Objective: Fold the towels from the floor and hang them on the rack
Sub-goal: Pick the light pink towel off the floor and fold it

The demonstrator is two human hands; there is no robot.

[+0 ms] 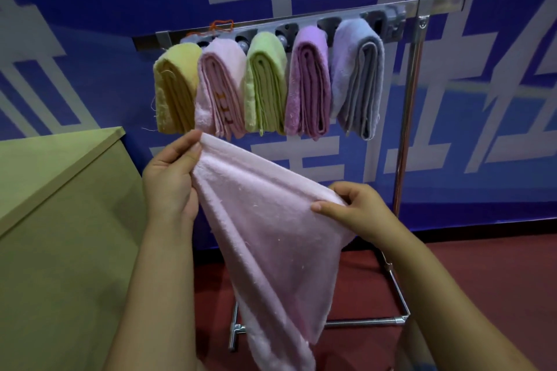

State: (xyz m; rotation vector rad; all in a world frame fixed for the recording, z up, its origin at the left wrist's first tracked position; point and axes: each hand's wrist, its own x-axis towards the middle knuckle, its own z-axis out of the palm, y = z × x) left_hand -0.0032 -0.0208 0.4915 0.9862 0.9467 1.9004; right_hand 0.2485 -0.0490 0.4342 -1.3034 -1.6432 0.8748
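Five folded towels hang side by side from the clips of a metal rack [413,117]: from its left end, a yellow towel [173,90], a pale pink towel [220,90], a green towel [265,84], a purple towel [309,84] and a grey-lavender towel [358,78]. One clip [391,21] at the rack's right end holds nothing. A sixth towel, a loose pink towel [271,235], is held up in front of the rack, just below the hanging row, and drapes down toward the red floor [482,280] and the rack's base bars. Two bare hands hold it. The left hand [170,184] pinches the towel's top corner between thumb and fingers [190,141], just under the yellow and pale pink towels. The right hand [358,211], lower and to the right, grips the towel's edge, thumb on the near side and fingers curled behind the cloth. Left of the rack stands a tan cabinet [60,220]. Behind the rack hangs a blue banner [90,9] with large white characters
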